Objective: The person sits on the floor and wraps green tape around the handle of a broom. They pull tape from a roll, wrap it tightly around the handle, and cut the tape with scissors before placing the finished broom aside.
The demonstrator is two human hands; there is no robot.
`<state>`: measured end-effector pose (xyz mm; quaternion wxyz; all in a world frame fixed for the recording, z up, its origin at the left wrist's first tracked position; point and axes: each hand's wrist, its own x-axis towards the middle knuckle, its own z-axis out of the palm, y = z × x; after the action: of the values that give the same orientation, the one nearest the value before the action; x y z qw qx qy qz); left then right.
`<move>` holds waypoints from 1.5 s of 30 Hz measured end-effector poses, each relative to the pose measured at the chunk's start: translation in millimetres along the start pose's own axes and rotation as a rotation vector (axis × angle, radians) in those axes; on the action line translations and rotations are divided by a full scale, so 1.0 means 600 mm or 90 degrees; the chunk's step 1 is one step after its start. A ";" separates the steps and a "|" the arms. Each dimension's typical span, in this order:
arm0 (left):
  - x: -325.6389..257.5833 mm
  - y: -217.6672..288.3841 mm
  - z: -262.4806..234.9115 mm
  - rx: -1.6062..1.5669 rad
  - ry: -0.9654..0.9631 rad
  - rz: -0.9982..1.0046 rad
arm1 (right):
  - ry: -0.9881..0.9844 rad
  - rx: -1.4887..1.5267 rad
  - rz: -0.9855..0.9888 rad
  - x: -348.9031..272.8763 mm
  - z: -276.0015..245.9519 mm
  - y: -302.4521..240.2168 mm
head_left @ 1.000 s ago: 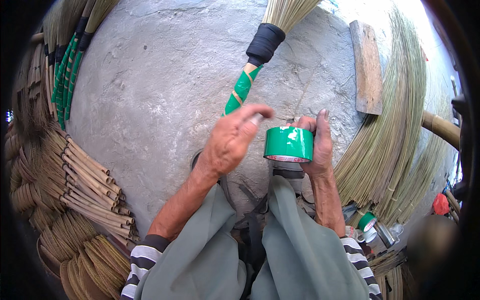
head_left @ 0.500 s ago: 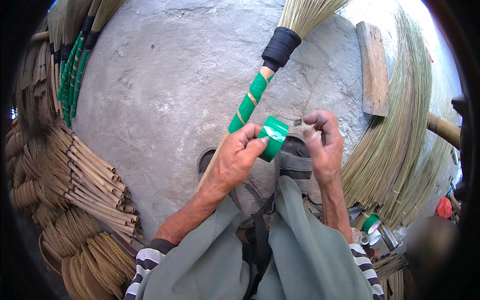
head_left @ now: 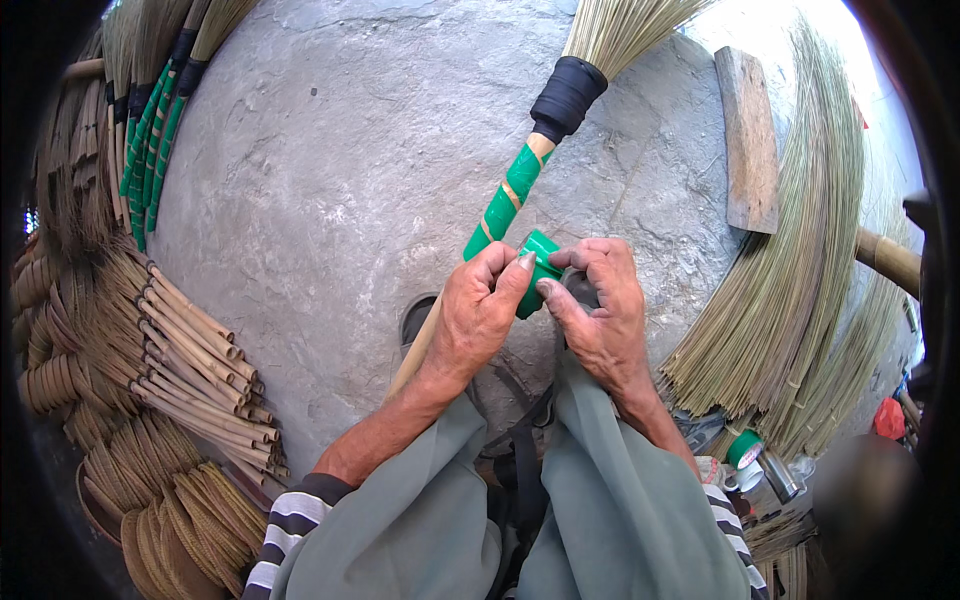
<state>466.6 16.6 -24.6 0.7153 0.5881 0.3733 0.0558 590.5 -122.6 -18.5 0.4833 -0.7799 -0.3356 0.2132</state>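
Note:
My left hand [head_left: 472, 318] is closed around a roll of green adhesive tape [head_left: 540, 272], gripping it between thumb and fingers. At the roll's right side, my right hand [head_left: 608, 320] pinches at the tape with bent fingertips; the exact spot is partly hidden. A broom handle [head_left: 508, 200] slants up from under my left forearm, and green tape winds in a spiral around its upper part. Black wrapping [head_left: 569, 98] binds the handle to the pale bristles [head_left: 628, 32] at the top.
Finished brooms [head_left: 150, 150] lean at the far left above stacked bamboo handles [head_left: 200, 375] and coiled bundles [head_left: 180, 520]. A wooden board [head_left: 747, 140] and long straw bundles [head_left: 790, 290] lie at the right. Another green tape roll [head_left: 744, 450] and a metal cylinder [head_left: 780, 478] sit lower right.
My right hand has moved left and its fingers have closed onto the tape roll. The left hand, the roll and the broom have barely shifted.

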 end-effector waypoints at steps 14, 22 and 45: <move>-0.014 0.005 0.020 0.259 -0.013 0.079 | 0.135 -0.219 0.003 -0.009 0.031 0.033; -0.021 0.001 0.004 -0.091 -0.028 -0.110 | 0.008 0.573 0.365 -0.017 -0.002 0.060; 0.010 -0.023 -0.083 -0.605 0.076 -0.132 | -0.017 -0.070 0.457 -0.263 -0.100 0.186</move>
<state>436.3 55.3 -41.4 0.8838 0.1523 0.4031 0.1821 557.6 -308.6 -90.7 0.3307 -0.8698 -0.0576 0.3616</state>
